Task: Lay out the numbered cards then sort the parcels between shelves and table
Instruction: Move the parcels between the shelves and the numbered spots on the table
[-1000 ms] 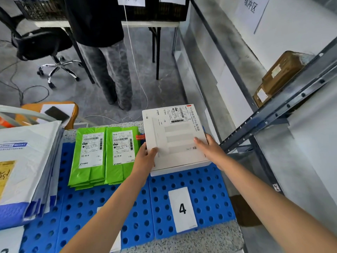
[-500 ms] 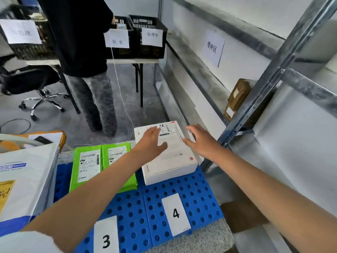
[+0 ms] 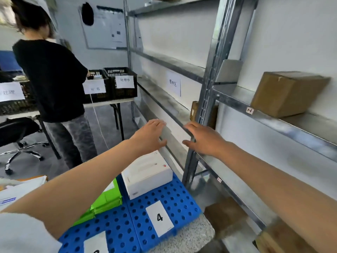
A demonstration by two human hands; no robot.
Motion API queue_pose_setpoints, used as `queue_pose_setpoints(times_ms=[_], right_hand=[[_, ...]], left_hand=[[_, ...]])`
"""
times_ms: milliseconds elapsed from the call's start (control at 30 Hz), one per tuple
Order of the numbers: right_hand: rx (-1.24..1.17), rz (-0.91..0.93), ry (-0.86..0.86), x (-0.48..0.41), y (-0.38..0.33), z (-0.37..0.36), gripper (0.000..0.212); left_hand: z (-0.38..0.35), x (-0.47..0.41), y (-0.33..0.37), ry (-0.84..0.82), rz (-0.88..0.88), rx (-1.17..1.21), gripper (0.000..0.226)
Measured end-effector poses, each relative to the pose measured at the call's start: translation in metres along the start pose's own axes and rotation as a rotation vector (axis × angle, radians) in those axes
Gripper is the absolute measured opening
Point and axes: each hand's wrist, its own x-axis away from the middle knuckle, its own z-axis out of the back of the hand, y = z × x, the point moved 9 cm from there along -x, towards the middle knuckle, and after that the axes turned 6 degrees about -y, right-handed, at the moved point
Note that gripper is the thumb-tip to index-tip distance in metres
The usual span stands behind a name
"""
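Both hands are up in the air, and neither one holds anything. The left hand (image 3: pixel 151 136) is open wide with loose fingers, above the far end of the white box (image 3: pixel 147 175). The right hand (image 3: pixel 204 139) is open too, its fingers almost straight, in front of the grey post of the metal shelves (image 3: pixel 273 121) - I cannot tell if it touches the post.

The white box lies flat on the blue mat with holes (image 3: pixel 180 199), at the back of the mat. In front of the box, apart from it, lies the card with a 4 (image 3: pixel 160 218). Another card (image 3: pixel 95 243) lies to its left, but its number is cut off. The green parcels (image 3: pixel 107 199) are stacked just left of the white box.

A big brown box (image 3: pixel 286 94) sits on a shelf on the right. A smaller brown parcel (image 3: pixel 194 110) peeks out from behind the post.

Farther back, a person in a black top (image 3: pixel 52 79) stands by a table with black baskets (image 3: pixel 120 83) - paper signs hang on them.
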Motion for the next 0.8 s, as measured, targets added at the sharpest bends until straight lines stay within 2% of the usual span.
queue_pose_setpoints(times_ms=[200, 467, 633, 800], right_hand=[[-0.045, -0.1, 0.037, 0.113, 0.029, 0.025, 0.061], [-0.112, -0.214, 0.108, 0.237, 0.04, 0.042, 0.06], [-0.162, -0.295, 0.074, 0.321, 0.048, 0.041, 0.062], [-0.166, -0.508, 0.099, 0.417, 0.065, 0.053, 0.063]], left_hand=[[0.012, 0.035, 0.102, -0.013, -0.106, -0.071, 0.067], [0.018, 0.082, 0.21, 0.039, -0.227, -0.051, 0.064], [0.003, 0.115, 0.268, -0.051, -0.267, -0.034, 0.065], [-0.008, 0.145, 0.342, -0.107, -0.402, -0.012, 0.067]])
